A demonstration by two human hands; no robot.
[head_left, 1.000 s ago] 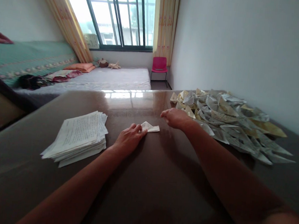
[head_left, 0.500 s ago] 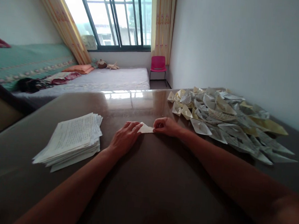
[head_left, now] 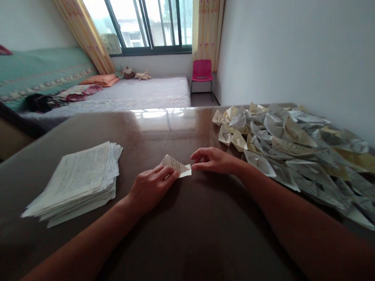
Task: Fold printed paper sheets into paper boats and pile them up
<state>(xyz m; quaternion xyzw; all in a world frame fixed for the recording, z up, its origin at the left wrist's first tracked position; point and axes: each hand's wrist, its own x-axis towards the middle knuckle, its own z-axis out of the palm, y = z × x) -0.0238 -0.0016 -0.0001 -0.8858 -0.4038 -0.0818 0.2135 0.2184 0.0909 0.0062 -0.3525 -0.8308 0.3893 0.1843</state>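
A small piece of folded printed paper (head_left: 174, 163) lies on the brown table, with a peaked top and a pale flap at its right end. My left hand (head_left: 150, 184) is closed on its left part, thumb in front and fingers over it, hiding that side. Just right of the flap, my right hand (head_left: 214, 160) is apart from the paper, thumb and fingers parted around nothing.
A stack of printed sheets (head_left: 77, 179) sits on the table (head_left: 173, 243) at left. Many folded paper boats (head_left: 291, 144) are heaped at right against the wall. Beyond the table are a bed (head_left: 155, 92) and a pink chair (head_left: 202, 70).
My right hand has let go of the paper's right end and its fingers have parted. The paper is now turned, showing print and a pale flap. The camera view has shifted slightly.
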